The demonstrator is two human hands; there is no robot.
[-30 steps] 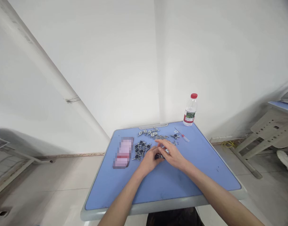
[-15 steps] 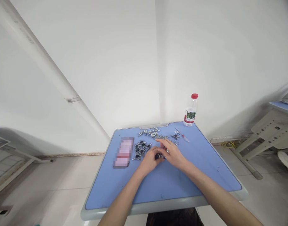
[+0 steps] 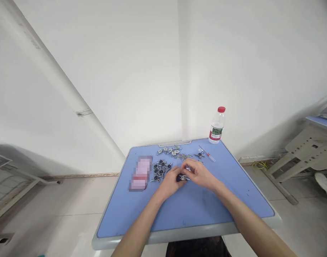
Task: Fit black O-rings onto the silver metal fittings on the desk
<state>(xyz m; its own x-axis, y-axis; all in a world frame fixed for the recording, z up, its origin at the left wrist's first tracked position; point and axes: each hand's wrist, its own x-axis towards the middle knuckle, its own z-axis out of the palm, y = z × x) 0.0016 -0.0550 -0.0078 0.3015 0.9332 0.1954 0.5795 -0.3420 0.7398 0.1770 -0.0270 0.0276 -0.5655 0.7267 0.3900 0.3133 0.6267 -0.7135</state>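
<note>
My left hand (image 3: 171,182) and my right hand (image 3: 199,174) meet over the middle of a blue table (image 3: 185,210). Both have their fingers curled in a pinch around one small dark and silver metal part (image 3: 182,177) held between them, just above the tabletop. Just left of my hands lies a cluster of black and silver parts (image 3: 160,169). Behind my hands is a row of silver metal parts (image 3: 172,151).
A pink blurred packet (image 3: 140,173) lies on the table's left side. A clear water bottle with a red cap (image 3: 217,125) stands at the far right corner, with a thin red-handled tool (image 3: 207,154) near it. Another desk (image 3: 312,142) stands to the right.
My right hand's fingers, stretched toward the parts before, have drawn back and closed on the small part beside my left hand. My left hand has hardly moved.
</note>
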